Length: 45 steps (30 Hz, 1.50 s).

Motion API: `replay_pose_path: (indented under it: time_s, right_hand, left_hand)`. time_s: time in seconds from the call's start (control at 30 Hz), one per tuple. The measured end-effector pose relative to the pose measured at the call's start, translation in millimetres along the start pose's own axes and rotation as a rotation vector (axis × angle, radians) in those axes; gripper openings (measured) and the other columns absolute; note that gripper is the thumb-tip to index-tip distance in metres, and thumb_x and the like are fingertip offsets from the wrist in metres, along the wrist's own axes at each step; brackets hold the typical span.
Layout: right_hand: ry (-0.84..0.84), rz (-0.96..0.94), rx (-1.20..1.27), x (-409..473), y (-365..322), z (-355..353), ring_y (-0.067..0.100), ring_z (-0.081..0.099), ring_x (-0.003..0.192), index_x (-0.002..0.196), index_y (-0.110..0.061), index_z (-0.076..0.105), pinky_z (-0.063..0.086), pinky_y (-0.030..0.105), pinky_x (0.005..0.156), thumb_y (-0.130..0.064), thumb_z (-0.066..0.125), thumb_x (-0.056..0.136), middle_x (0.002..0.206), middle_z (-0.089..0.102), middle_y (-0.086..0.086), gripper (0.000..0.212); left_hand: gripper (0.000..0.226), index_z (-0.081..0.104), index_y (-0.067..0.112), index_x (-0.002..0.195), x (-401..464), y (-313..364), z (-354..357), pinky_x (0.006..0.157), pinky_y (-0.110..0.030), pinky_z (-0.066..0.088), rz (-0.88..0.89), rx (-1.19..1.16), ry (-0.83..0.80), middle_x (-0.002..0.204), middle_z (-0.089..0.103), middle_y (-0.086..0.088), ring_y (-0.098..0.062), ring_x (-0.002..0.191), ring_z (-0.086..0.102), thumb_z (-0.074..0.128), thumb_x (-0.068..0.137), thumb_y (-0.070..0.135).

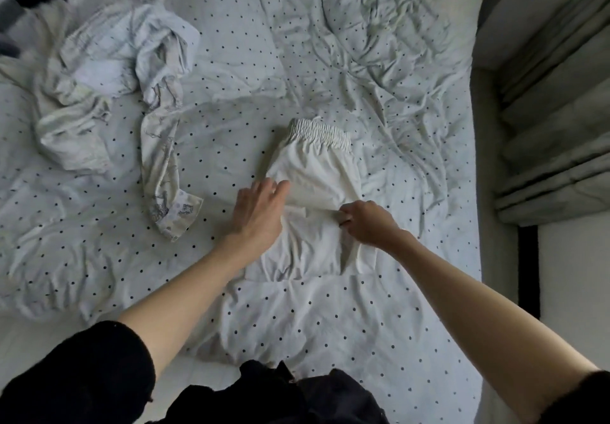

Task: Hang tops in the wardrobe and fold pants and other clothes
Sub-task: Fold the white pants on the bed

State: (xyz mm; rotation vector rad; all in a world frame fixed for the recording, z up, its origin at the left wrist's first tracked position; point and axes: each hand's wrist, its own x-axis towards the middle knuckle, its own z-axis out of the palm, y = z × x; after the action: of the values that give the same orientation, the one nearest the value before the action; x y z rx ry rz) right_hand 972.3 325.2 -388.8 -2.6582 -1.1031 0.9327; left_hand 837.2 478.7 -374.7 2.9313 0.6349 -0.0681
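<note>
White pants (317,172) with an elastic waistband lie partly folded in the middle of the bed, waistband at the far end. My left hand (260,212) rests flat with straight fingers on the left side of the pants. My right hand (366,222) pinches a fold of the white fabric at the pants' right side, fingers curled round it. A crumpled pale printed garment (122,70) lies in a heap on the left part of the bed, one cuffed sleeve (171,205) trailing toward me.
The bed is covered by a wrinkled white sheet with small dark dots (330,318). A dark garment (297,394) sits at the near edge below me. Grey curtains (554,133) hang to the right of the bed. Dark items lie at the top left corner.
</note>
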Motion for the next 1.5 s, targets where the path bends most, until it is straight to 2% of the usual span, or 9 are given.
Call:
replay_pose_path:
  time_s: [0.1, 0.2, 0.37, 0.5, 0.63, 0.9, 1.1, 1.3, 1.5]
  right_hand:
    - [0.019, 0.118, 0.093, 20, 5, 13, 0.033, 0.054, 0.105, 0.111, -0.017, 0.063, 0.035, 0.03, 0.074, -0.01, 0.045, 0.086, 0.109, 0.063, 0.012, 0.031]
    - [0.063, 0.193, 0.125, 35, 10, 23, 0.032, 0.054, 0.104, 0.11, -0.018, 0.061, 0.035, 0.031, 0.075, -0.013, 0.046, 0.087, 0.109, 0.062, 0.01, 0.028]
    - [0.371, -0.061, -0.142, 30, 3, 29, 0.03, 0.048, 0.121, 0.12, -0.01, 0.057, 0.033, 0.044, 0.098, 0.0, 0.051, 0.083, 0.128, 0.053, 0.012, 0.038]
    - [0.632, -0.436, -0.271, 15, -2, 38, 0.028, 0.065, 0.095, 0.09, -0.007, 0.069, 0.049, 0.039, 0.081, -0.004, 0.046, 0.077, 0.102, 0.068, 0.011, 0.026]
    - [0.415, -0.327, -0.316, -4, 3, 74, 0.028, 0.064, 0.102, 0.105, -0.01, 0.07, 0.052, 0.039, 0.086, -0.012, 0.076, 0.066, 0.113, 0.066, 0.009, 0.039]
    - [0.026, -0.152, -0.566, 8, 10, 107, 0.03, -0.016, 0.144, 0.146, -0.006, -0.018, -0.022, 0.046, 0.109, -0.054, 0.051, 0.089, 0.155, -0.021, 0.015, 0.102]
    - [0.008, -0.137, -0.532, 10, 14, 112, 0.028, -0.016, 0.144, 0.149, -0.017, -0.015, -0.019, 0.046, 0.111, -0.055, 0.054, 0.087, 0.155, -0.021, 0.013, 0.1]
    - [0.025, -0.236, -0.377, -8, 20, 94, 0.019, 0.001, 0.146, 0.15, -0.02, 0.014, -0.014, 0.041, 0.115, -0.04, 0.055, 0.087, 0.159, 0.006, 0.004, 0.077]
    - [0.273, -0.216, -0.139, 1, 24, 22, 0.031, 0.063, 0.093, 0.103, -0.01, 0.063, 0.046, 0.036, 0.086, -0.027, 0.068, 0.077, 0.097, 0.068, 0.011, 0.031]
  left_hand:
    - [0.045, 0.065, 0.007, 0.099, -15, 8, 26, 0.068, -0.037, 0.048, 0.22, 0.042, 0.262, 0.095, 0.061, -0.012, -0.03, 0.082, 0.059, 0.064, 0.056, -0.006]
    - [0.059, 0.059, 0.011, 0.123, -32, 12, 68, 0.097, -0.045, 0.045, 0.224, 0.005, -0.012, 0.128, 0.055, -0.018, -0.034, 0.117, 0.054, 0.077, 0.067, 0.021]
    - [0.12, -0.029, 0.022, 0.14, -19, 1, 101, 0.113, -0.046, -0.014, 0.139, 0.187, -0.406, 0.149, -0.031, -0.011, -0.032, 0.142, -0.021, 0.064, 0.074, 0.06]
    - [0.119, -0.025, 0.015, 0.144, -10, 13, 101, 0.113, -0.053, -0.013, 0.111, 0.265, -0.452, 0.151, -0.026, -0.021, -0.036, 0.141, -0.021, 0.065, 0.077, 0.053]
    - [0.103, -0.019, 0.015, 0.146, -17, 18, 99, 0.11, -0.052, -0.016, 0.094, 0.246, -0.441, 0.151, -0.025, -0.02, -0.034, 0.141, -0.02, 0.059, 0.086, 0.045]
    - [0.107, -0.034, 0.014, 0.139, -44, 10, 130, 0.109, -0.057, -0.015, 0.111, 0.351, -0.367, 0.147, -0.031, -0.02, -0.035, 0.136, -0.026, 0.06, 0.088, 0.03]
    - [0.052, 0.069, 0.019, 0.114, -30, 15, 120, 0.088, -0.048, 0.051, 0.253, 0.298, -0.121, 0.12, 0.064, -0.013, -0.026, 0.11, 0.062, 0.078, 0.063, 0.011]
    - [0.043, 0.054, 0.024, 0.126, 3, 3, 71, 0.087, -0.031, 0.044, 0.167, -0.142, -0.657, 0.118, 0.062, -0.007, -0.029, 0.111, 0.055, 0.052, 0.085, 0.012]
    - [0.048, 0.054, 0.018, 0.129, 59, -8, 3, 0.08, -0.028, 0.045, 0.004, -0.339, -0.718, 0.121, 0.06, -0.008, -0.024, 0.105, 0.056, 0.059, 0.081, 0.013]
